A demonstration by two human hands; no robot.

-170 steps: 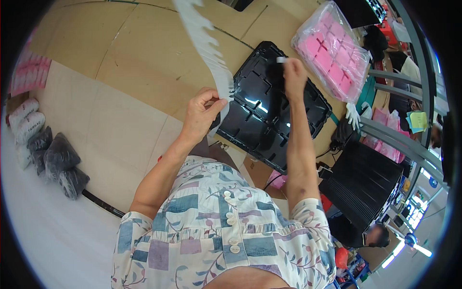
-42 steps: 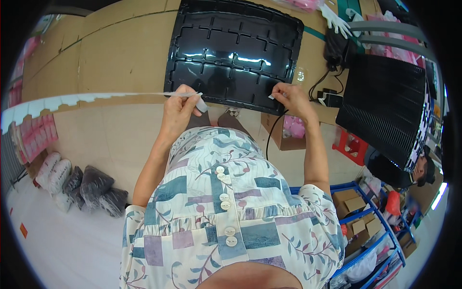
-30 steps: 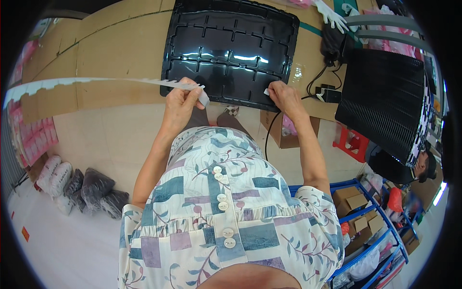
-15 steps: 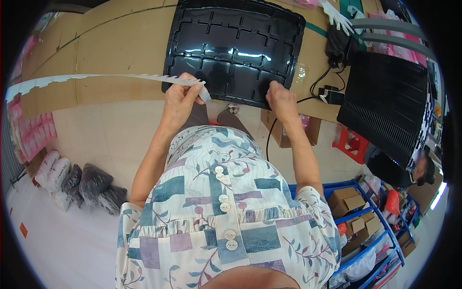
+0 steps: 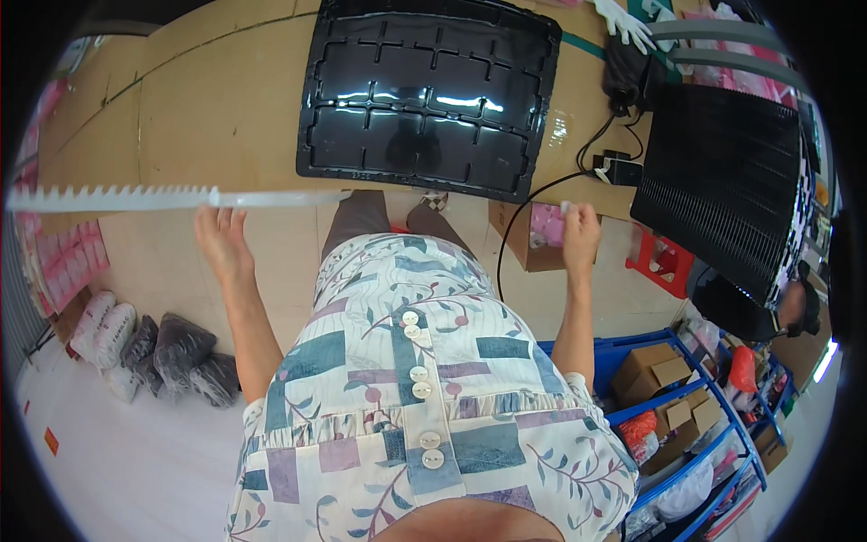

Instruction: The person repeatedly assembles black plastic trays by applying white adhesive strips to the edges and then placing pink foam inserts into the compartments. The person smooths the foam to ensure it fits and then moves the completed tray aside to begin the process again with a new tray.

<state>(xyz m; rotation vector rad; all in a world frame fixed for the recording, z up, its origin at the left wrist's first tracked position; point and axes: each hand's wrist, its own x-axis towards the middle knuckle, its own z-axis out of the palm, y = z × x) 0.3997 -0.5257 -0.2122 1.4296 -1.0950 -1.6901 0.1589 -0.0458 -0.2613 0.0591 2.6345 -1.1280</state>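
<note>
A long white strip [image 5: 280, 199] with a notched edge along its left part stretches across in front of the cardboard-covered table's near edge. My left hand [image 5: 226, 248] is closed on its lower edge, near the middle. My right hand [image 5: 581, 239] is closed in a pinch, with a small whitish bit [image 5: 566, 207] at the fingertips, too small to name. That hand is off the table's near edge, right of the black plastic tray [image 5: 424, 144]. The tray lies on the table with shallow moulded compartments, and neither hand touches it.
At right stands a tall stack of black trays [image 5: 722, 172], beside cables and a black adapter [image 5: 619, 169]. White gloves [image 5: 623, 23] lie at the back. Below are a carton [image 5: 533, 239], a red stool [image 5: 657, 262], blue shelving [image 5: 695, 393] and, at left, filled bags [image 5: 185, 348].
My left hand has moved left and toward me, carrying the strip off the tray's corner. My right hand has left the tray's near right corner, moving right and toward me.
</note>
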